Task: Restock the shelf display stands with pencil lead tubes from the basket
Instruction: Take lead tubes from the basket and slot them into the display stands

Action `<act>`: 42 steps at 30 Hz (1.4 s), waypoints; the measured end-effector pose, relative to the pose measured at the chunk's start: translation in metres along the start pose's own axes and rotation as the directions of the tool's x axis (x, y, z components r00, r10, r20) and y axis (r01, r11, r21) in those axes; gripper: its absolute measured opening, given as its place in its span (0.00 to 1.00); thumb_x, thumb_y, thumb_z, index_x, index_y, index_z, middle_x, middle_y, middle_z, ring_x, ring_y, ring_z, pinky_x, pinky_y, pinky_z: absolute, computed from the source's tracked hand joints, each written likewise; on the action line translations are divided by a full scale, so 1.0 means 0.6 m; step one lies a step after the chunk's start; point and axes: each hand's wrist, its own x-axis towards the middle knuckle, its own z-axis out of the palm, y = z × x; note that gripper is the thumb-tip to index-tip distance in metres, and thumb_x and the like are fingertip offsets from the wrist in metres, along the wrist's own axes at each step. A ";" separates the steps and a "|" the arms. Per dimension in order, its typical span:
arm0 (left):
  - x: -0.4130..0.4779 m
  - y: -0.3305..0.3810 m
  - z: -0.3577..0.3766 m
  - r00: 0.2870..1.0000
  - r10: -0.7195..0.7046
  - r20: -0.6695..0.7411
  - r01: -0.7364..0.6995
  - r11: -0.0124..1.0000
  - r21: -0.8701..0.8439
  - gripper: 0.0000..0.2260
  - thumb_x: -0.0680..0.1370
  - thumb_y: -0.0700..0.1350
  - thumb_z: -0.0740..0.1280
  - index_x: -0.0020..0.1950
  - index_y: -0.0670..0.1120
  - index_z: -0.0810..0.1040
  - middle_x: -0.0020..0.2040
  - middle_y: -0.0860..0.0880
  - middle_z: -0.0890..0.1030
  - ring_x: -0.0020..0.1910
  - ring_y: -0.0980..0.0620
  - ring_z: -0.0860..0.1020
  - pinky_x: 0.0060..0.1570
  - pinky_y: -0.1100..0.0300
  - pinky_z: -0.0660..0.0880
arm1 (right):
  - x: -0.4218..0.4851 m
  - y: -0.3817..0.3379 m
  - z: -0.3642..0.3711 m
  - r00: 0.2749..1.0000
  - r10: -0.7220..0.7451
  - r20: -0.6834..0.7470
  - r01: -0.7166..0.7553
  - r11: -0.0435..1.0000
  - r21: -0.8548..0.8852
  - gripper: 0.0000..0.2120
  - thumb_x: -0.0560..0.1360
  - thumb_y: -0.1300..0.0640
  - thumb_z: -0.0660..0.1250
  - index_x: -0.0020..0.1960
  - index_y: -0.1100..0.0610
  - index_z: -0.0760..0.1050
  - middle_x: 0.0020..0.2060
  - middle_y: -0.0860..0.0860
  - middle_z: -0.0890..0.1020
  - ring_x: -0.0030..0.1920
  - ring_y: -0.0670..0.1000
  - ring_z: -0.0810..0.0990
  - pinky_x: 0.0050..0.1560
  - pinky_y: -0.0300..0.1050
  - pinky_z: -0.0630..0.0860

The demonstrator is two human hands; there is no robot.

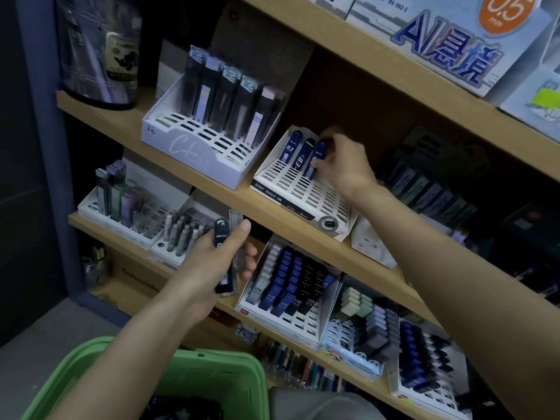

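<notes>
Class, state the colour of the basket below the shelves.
The basket is green, shown best in the head view.

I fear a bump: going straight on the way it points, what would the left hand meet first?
Probably the front edge of the wooden shelf just above the tubes the left hand holds; depth is unclear.

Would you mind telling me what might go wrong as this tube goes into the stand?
The right hand pinches a blue tube beside two others in the white stand; a nudge may topple them. The left hand grips several tubes at once; one might slip and fall.
</notes>
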 end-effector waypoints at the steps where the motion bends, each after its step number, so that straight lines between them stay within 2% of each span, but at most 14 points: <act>1: 0.001 -0.001 -0.002 1.000 -0.004 -0.004 0.004 1.000 0.004 0.13 0.74 0.55 0.66 0.41 0.45 0.76 0.32 0.48 0.78 0.30 0.51 0.74 0.35 0.58 0.71 | -0.004 0.000 0.000 0.999 -0.035 -0.012 0.035 0.999 -0.007 0.20 0.76 0.58 0.67 0.66 0.53 0.68 0.51 0.52 0.80 0.51 0.50 0.79 0.53 0.51 0.78; 7: 0.007 -0.002 -0.004 1.000 -0.008 -0.025 0.007 1.000 -0.011 0.13 0.73 0.55 0.66 0.40 0.45 0.76 0.31 0.48 0.78 0.31 0.50 0.74 0.36 0.56 0.70 | -0.012 0.010 0.003 0.989 -0.122 -0.081 0.117 0.992 -0.055 0.16 0.76 0.58 0.66 0.64 0.52 0.71 0.51 0.51 0.78 0.48 0.48 0.78 0.51 0.49 0.78; 10: 0.005 0.000 -0.001 1.000 -0.011 -0.024 0.010 1.000 -0.024 0.13 0.74 0.54 0.66 0.43 0.45 0.76 0.31 0.48 0.78 0.30 0.51 0.74 0.34 0.58 0.70 | -0.003 0.009 0.004 0.994 -0.034 -0.103 0.042 0.997 0.072 0.13 0.77 0.55 0.65 0.61 0.54 0.75 0.50 0.49 0.79 0.48 0.46 0.77 0.52 0.43 0.76; 14: 0.003 -0.001 -0.002 1.000 -0.015 -0.024 0.015 1.000 -0.011 0.13 0.74 0.54 0.66 0.43 0.44 0.76 0.31 0.48 0.78 0.30 0.51 0.74 0.34 0.58 0.71 | 0.019 0.016 -0.003 0.990 0.132 -0.047 -0.120 0.973 0.199 0.11 0.78 0.51 0.65 0.55 0.57 0.77 0.50 0.52 0.81 0.50 0.52 0.80 0.56 0.50 0.77; 19: 0.001 0.000 -0.001 1.000 -0.017 -0.025 0.016 1.000 -0.016 0.12 0.75 0.54 0.66 0.42 0.44 0.76 0.32 0.47 0.78 0.30 0.51 0.75 0.35 0.58 0.71 | 0.026 0.022 -0.020 1.000 0.009 0.010 -0.010 0.979 0.204 0.07 0.76 0.58 0.68 0.53 0.56 0.78 0.51 0.53 0.81 0.51 0.52 0.80 0.57 0.49 0.77; 25: 0.003 -0.002 0.001 0.999 -0.018 -0.028 0.018 1.000 -0.021 0.13 0.72 0.55 0.67 0.43 0.45 0.76 0.30 0.49 0.79 0.29 0.52 0.75 0.34 0.58 0.71 | 0.030 0.018 -0.020 0.996 -0.077 0.039 0.070 0.984 0.163 0.03 0.76 0.58 0.67 0.49 0.52 0.76 0.49 0.50 0.79 0.51 0.50 0.79 0.58 0.50 0.77; 29: 0.002 -0.006 0.004 1.000 -0.021 -0.015 0.021 1.000 -0.007 0.11 0.74 0.53 0.66 0.43 0.45 0.76 0.31 0.49 0.79 0.28 0.53 0.75 0.29 0.61 0.72 | 0.024 0.020 -0.010 0.992 -0.076 0.097 0.063 0.990 0.128 0.05 0.77 0.57 0.66 0.53 0.51 0.76 0.53 0.51 0.79 0.53 0.49 0.78 0.60 0.50 0.74; 32: 0.001 -0.009 0.007 1.000 -0.018 0.006 0.018 1.000 0.021 0.12 0.76 0.53 0.65 0.42 0.44 0.76 0.31 0.48 0.79 0.28 0.53 0.75 0.31 0.60 0.72 | 0.019 0.024 -0.003 0.996 -0.081 0.043 0.078 0.994 0.077 0.10 0.77 0.55 0.65 0.58 0.51 0.76 0.59 0.51 0.77 0.59 0.48 0.75 0.62 0.50 0.73; 35: -0.002 -0.006 0.009 1.000 -0.024 0.008 0.024 1.000 -0.002 0.11 0.76 0.52 0.65 0.44 0.44 0.76 0.31 0.49 0.79 0.28 0.53 0.76 0.29 0.61 0.74 | 0.011 0.019 0.002 0.997 -0.070 -0.019 0.070 0.998 -0.003 0.13 0.78 0.55 0.65 0.62 0.49 0.75 0.60 0.52 0.77 0.60 0.53 0.75 0.59 0.57 0.74; 37: -0.005 -0.003 0.009 0.999 -0.039 0.004 0.039 0.999 -0.026 0.11 0.75 0.51 0.65 0.48 0.44 0.76 0.31 0.50 0.81 0.28 0.54 0.78 0.28 0.63 0.75 | -0.002 0.009 0.003 0.994 -0.089 -0.060 0.083 0.991 -0.108 0.18 0.78 0.56 0.64 0.67 0.51 0.71 0.59 0.54 0.77 0.58 0.54 0.76 0.58 0.55 0.75; 39: -0.007 -0.001 0.009 0.999 -0.041 0.015 0.041 0.999 -0.021 0.13 0.75 0.52 0.65 0.50 0.43 0.77 0.33 0.50 0.82 0.30 0.54 0.80 0.28 0.63 0.76 | -0.029 -0.008 0.001 0.975 -0.177 -0.136 0.159 0.978 -0.135 0.20 0.79 0.56 0.63 0.70 0.54 0.67 0.59 0.55 0.74 0.57 0.52 0.75 0.56 0.47 0.75; 41: -0.010 0.001 0.009 0.999 -0.033 0.023 0.032 0.999 0.015 0.13 0.75 0.52 0.65 0.50 0.43 0.78 0.35 0.50 0.84 0.31 0.54 0.81 0.27 0.64 0.76 | -0.066 -0.032 0.000 0.944 -0.272 -0.188 0.274 0.962 -0.016 0.16 0.79 0.58 0.62 0.67 0.56 0.70 0.58 0.52 0.74 0.53 0.45 0.75 0.55 0.39 0.74; 42: -0.012 0.002 0.009 0.999 -0.028 0.025 0.027 0.999 0.035 0.13 0.75 0.52 0.64 0.50 0.43 0.78 0.35 0.50 0.84 0.31 0.55 0.81 0.26 0.65 0.75 | -0.086 -0.044 0.002 0.938 -0.303 -0.170 0.315 0.948 0.048 0.13 0.79 0.58 0.61 0.63 0.57 0.72 0.55 0.50 0.74 0.49 0.41 0.74 0.53 0.34 0.73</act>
